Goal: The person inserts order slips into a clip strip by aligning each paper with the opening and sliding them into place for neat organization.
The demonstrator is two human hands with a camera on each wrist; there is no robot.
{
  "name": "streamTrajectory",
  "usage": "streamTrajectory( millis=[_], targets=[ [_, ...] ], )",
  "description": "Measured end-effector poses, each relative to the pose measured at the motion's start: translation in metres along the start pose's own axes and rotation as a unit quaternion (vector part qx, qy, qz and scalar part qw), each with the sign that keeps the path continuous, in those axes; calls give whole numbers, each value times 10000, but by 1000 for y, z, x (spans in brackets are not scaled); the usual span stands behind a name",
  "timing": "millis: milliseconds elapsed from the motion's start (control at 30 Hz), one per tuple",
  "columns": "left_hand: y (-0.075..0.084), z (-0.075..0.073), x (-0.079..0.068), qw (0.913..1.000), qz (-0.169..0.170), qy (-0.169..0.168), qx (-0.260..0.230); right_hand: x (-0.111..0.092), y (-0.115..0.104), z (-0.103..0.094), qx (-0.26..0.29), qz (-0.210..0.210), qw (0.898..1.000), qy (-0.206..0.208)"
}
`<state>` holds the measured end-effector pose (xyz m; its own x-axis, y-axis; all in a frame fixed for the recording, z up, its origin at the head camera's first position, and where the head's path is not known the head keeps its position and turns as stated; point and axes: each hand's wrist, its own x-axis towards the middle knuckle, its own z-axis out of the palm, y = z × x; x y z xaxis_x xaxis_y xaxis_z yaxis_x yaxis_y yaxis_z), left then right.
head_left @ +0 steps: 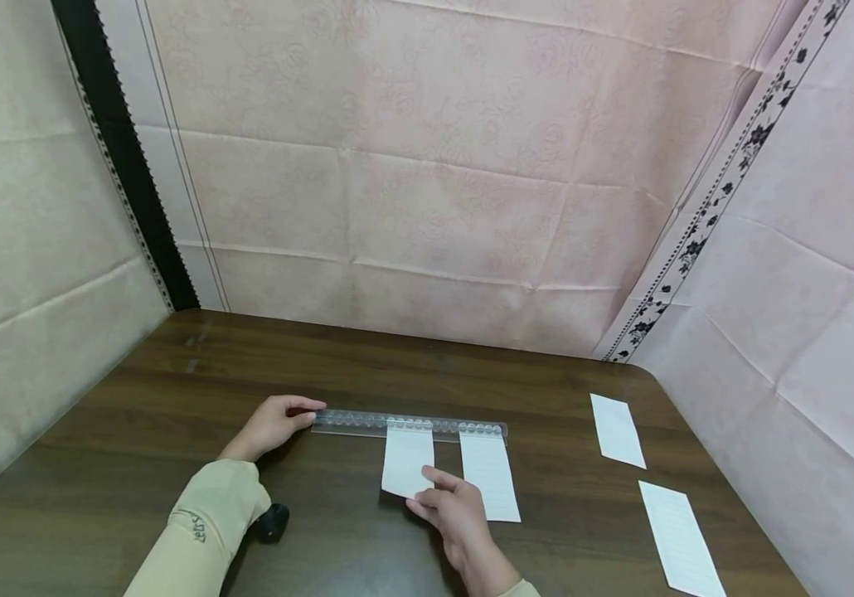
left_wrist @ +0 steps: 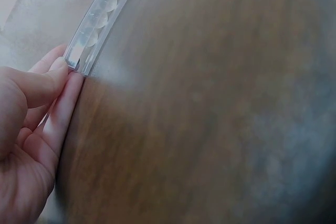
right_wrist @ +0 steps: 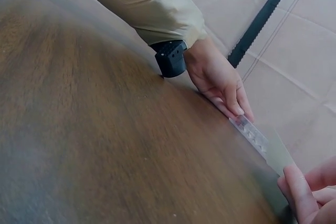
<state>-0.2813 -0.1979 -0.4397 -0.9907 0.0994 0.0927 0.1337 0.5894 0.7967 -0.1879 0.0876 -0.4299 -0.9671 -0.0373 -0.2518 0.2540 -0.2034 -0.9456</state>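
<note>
A clear plastic ticket rail [head_left: 352,421] with a row of round rollers lies across the table. My left hand [head_left: 274,424] pinches its left end; in the left wrist view, the thumb and fingers of that hand [left_wrist: 31,129] grip the rail's tip [left_wrist: 79,56]. Two white paper slips hang from the rail by their top edges. The left slip [head_left: 406,460] has its lower right corner between the thumb and fingers of my right hand [head_left: 457,514], and its bottom edge is lifted slightly. Beside it, the lined right slip [head_left: 490,481] lies on the wood.
On the right of the brown wooden table [head_left: 136,464] lie two more slips: a smaller one [head_left: 617,431] and, nearer me, a larger lined one [head_left: 681,539]. Pale cloth walls [head_left: 434,207] enclose the back and both sides. A black device [head_left: 273,523] is at my left cuff.
</note>
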Motion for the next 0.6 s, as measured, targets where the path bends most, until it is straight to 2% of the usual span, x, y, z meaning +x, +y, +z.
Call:
streamTrajectory(
  millis=[600],
  targets=[
    [-1,0,-1,9999,36,-27,-104,0,-2,-7,-105,17,9999,36]
  ],
)
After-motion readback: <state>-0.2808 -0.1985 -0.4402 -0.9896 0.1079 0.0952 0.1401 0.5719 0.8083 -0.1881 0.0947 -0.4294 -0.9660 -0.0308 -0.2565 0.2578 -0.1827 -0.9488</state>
